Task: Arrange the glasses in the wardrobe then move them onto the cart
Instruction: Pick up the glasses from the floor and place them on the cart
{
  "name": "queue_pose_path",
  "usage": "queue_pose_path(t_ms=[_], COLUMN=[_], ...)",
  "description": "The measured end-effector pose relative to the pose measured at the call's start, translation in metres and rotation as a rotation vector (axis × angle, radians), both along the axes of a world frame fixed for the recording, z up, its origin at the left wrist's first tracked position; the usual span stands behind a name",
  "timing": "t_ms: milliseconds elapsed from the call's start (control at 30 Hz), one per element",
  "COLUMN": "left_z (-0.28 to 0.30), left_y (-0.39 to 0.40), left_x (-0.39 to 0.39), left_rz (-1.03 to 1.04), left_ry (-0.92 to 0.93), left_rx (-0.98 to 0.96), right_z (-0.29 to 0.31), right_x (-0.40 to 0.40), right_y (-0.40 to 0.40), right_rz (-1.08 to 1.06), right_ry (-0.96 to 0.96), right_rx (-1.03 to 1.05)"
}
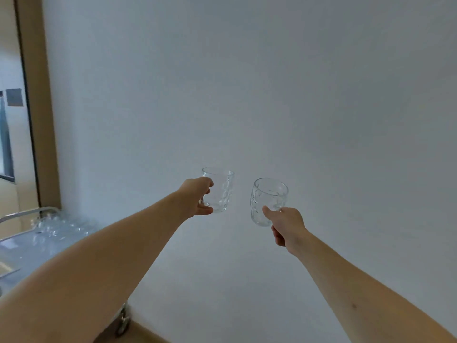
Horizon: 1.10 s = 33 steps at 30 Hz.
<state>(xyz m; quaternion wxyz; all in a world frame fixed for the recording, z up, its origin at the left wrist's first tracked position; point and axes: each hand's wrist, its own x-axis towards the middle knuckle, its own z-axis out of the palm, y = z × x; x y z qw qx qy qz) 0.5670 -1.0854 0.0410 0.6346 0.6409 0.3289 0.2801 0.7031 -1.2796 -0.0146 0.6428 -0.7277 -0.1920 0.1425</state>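
two glasses are up in the air, one in each of my hands, both arms stretched out in front of a plain pale wall. my left hand (pixel 200 197) has its fingers and thumb curled round the side of the left glass (pixel 220 189), which stands about upright, mouth up. my right hand (pixel 284 225) pinches the right glass (pixel 268 200) low on its near side; that one leans, its mouth tipped toward me and a bit to the left. the two glasses sit near each other but apart, with a clear gap between them.

out from the hands, the thing that matters is the cart (pixel 27 246) — it lies down and to the left, under my left forearm, with a metal rail at its far end and a castor (pixel 123 320) showing at the bottom. a cluster of clear glasses (pixel 55 225) already stands on its top, blurred, so i can't count them.

so my left hand is the nearer one to the cart, and i judge the coming move as a swing left and down, the left glass going first. the right glass would need righting before it's set down — its long axis is off vertical. the wardrobe itself i can't make out from this view.
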Motion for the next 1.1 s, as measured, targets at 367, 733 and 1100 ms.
queue_pose_path(t_ms=[367,733,1100], left_z=[-0.033,-0.084,-0.128], left_y=[0.198,0.337,0.454], left_x=[-0.140,-0.239,-0.291], left_rz=[0.293,0.658,0.972], left_ry=[0.036,0.066,0.099], left_rx=[-0.081,-0.181,-0.256], right_z=[-0.026,-0.075,-0.117], right_x=[-0.095,-0.158,-0.196], right_y=[0.251,0.461,0.650], right_rz=[0.304,0.653,0.944], right_ry=[0.040,0.051,0.092], right_rx=[-0.055,-0.142,-0.241])
